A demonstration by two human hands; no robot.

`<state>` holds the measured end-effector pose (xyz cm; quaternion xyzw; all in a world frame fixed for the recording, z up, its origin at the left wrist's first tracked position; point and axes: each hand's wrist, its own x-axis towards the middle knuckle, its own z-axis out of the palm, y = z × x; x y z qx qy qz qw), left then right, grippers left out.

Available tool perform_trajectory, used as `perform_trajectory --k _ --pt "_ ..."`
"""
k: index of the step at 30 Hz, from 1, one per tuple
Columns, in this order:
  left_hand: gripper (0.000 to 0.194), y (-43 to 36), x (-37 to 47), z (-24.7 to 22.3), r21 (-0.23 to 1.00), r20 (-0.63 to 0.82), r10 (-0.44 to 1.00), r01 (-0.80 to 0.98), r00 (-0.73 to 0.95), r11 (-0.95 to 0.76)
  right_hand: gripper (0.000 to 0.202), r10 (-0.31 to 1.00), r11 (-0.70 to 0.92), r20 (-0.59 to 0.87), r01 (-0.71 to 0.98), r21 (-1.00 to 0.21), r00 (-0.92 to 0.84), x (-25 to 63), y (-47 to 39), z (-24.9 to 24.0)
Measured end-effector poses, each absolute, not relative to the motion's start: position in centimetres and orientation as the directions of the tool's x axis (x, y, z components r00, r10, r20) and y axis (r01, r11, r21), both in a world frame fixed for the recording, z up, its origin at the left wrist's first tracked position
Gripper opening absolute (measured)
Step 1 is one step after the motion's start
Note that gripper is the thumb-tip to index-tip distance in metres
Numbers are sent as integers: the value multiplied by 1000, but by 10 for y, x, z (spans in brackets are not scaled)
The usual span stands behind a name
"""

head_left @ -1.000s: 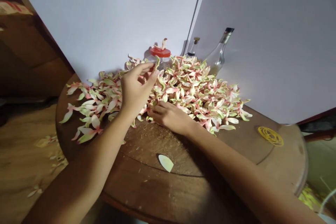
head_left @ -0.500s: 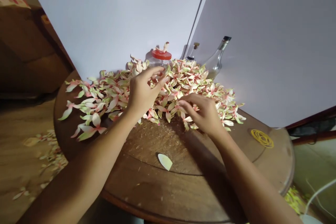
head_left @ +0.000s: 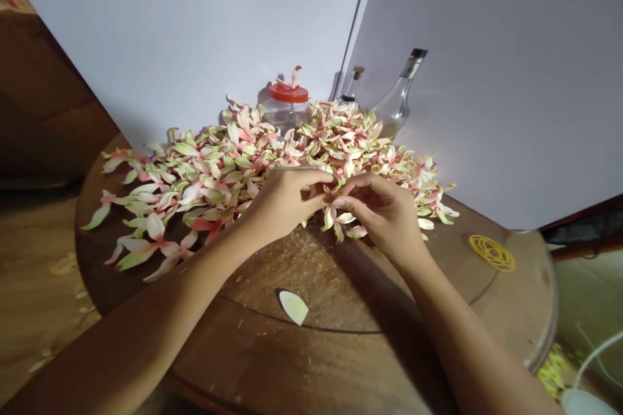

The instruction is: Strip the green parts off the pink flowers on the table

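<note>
A large heap of pink, white and pale green flowers (head_left: 209, 172) with curled petals covers the back of the round wooden table (head_left: 272, 356). My left hand (head_left: 292, 201) is at the heap's front edge, thumb and fingers pinched. Against its fingertips my right hand (head_left: 389, 214) is pinched too, palm turned inward. Whatever lies between the fingertips is too small and too hidden to make out. Right under them a white-green flower (head_left: 335, 222) shows; I cannot tell whether it is held or lying. A single pale petal (head_left: 294, 308) lies nearer me on the wood.
Behind the heap stand a clear jar with a red lid (head_left: 288, 92), a flower on top, a small corked bottle (head_left: 353, 85) and a tilted clear bottle (head_left: 396, 100). Yellow rubber bands (head_left: 491, 253) lie on the right. Wall panels (head_left: 219, 26) close off the back.
My left hand has come down and right from above the heap, its fingers closing to meet my right hand's fingertips. My right hand has stayed nearly in place. The view has shifted slightly.
</note>
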<state>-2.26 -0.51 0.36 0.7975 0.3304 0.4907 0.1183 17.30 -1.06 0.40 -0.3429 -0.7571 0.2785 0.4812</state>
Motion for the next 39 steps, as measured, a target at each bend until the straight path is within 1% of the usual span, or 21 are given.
perform_trajectory --k 3,6,9,14,18,28,34,39 --pt "15 -5 -23 3 492 713 626 410 316 -768 14 808 578 519 203 -791 -277 174 -12 5" --pt "14 -4 -22 2 494 727 613 385 308 -780 14 817 555 498 162 -816 -292 174 -13 8" --pt "11 -3 -21 0 545 717 638 346 281 -764 14 823 546 490 160 -823 -289 173 -14 10" --pt "20 -3 -21 -1 646 668 704 284 241 -709 14 808 576 517 191 -795 -282 172 -13 9" --pt "22 -3 -20 -1 699 639 728 210 248 -684 15 797 593 536 194 -781 -279 172 -14 9" --pt "18 -4 -19 0 766 595 766 118 244 -632 17 832 511 464 93 -855 -305 171 -20 13" --pt "22 -7 -19 4 798 560 790 94 252 -595 15 822 538 486 126 -833 -295 170 -20 14" --pt "22 -9 -18 5 816 541 801 72 258 -574 15 810 554 508 96 -827 -294 170 -20 13"
